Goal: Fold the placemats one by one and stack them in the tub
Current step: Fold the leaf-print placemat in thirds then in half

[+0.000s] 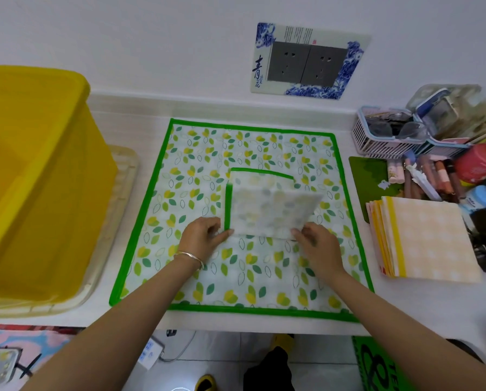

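Your L hand [205, 235] & R hand [317, 244] each pinch a near corner of the folded leaf-print placemat [270, 204], fingers curled on it; yellow tub [38, 165] at left.

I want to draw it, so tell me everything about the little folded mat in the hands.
The little folded mat is thin and soft-looking, pale white with faint yellow and green leaves. Bright green trim runs along its left and far edges. Its right side is lifted and a bit blurred. The left hand pinches its near left corner, the right hand its near right corner. It sits over the middle of the big leaf mat.
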